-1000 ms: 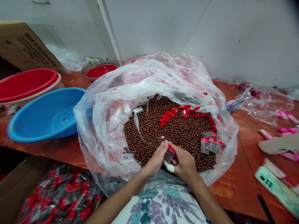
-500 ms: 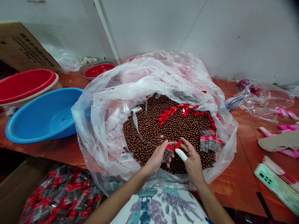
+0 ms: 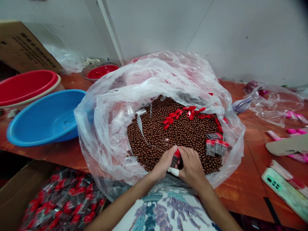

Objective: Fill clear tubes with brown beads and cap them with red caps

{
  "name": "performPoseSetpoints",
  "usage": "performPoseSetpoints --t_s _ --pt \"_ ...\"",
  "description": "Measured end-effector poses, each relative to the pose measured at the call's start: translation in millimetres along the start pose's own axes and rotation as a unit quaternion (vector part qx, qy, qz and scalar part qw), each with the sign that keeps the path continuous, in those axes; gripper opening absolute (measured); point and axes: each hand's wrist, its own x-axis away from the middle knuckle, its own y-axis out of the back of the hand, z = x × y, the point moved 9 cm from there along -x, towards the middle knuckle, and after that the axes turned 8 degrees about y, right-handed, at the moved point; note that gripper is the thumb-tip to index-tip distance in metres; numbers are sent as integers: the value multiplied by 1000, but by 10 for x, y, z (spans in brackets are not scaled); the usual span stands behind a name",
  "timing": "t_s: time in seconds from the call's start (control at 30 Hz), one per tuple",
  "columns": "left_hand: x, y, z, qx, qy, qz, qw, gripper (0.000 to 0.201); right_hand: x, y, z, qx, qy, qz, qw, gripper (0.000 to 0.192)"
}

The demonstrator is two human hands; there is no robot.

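My left hand (image 3: 165, 163) is closed around a small clear plastic box (image 3: 176, 158) with a red top, filled with brown balls. From the other side my right hand (image 3: 192, 163), its thumb wrapped in white, is closed on the same box, fingers over the red end. Both hands are just above a heap of brown balls (image 3: 154, 134) in a large clear plastic bag (image 3: 101, 112). Several loose red caps (image 3: 172, 117) lie on the heap's far side. Filled boxes (image 3: 216, 146) with red tops rest at its right, and empty clear boxes (image 3: 120, 122) at its left.
A blue basin (image 3: 43, 118) and a red basin (image 3: 26, 85) stand to the left. Below them is a carton of filled red-topped boxes (image 3: 64, 199). A phone (image 3: 284, 189) and pink-capped items (image 3: 292, 115) lie on the right of the table. A wall rises behind.
My right hand has moved left and down, from holding a red cap beside the box to pressing against the box. The red cap is now on or against the box's end.
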Motion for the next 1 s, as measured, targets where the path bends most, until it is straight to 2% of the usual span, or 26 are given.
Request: performPoseSetpoints --t_s 0.27,0.4,0.47,0.5,0.57,0.63,0.7,0.77,0.8,0.87,1.0 --pt "30 13 88 19 7 2 1000 42 42 -56 85 -2 59 2 998 57" --pt "67 104 23 -52 32 1 998 54 -5 -66 85 -17 38 26 999 63" --pt "105 290 -194 -121 -14 -5 993 59 -39 -20 -82 -4 2 34 999 67" --pt "140 443 -339 -155 -49 -24 986 59 -42 41 -218 13 -23 32 999 69" --pt "266 816 -621 -232 -107 -80 964 51 2 237 -555 60 -76 19 995 73" --pt "488 1232 -864 -293 -149 -163 930 40 99 456 -914 118 -124 10 985 74" --pt "747 1583 -996 -319 -166 -229 905 32 192 623 -1213 163 -153 -8 975 72" --pt "950 1814 -1005 -333 -161 -265 890 28 260 724 -1421 206 -193 -38 959 73" --pt "1011 1872 -971 -350 -152 -270 884 26 281 761 -1471 220 -215 -61 950 73" --pt "1060 1878 -860 -405 -135 -257 867 26 227 725 -1417 209 -206 -83 953 67" --pt "1013 1737 -626 -499 -111 -207 834 40 -134 365 -1010 130 -64 -59 988 50"
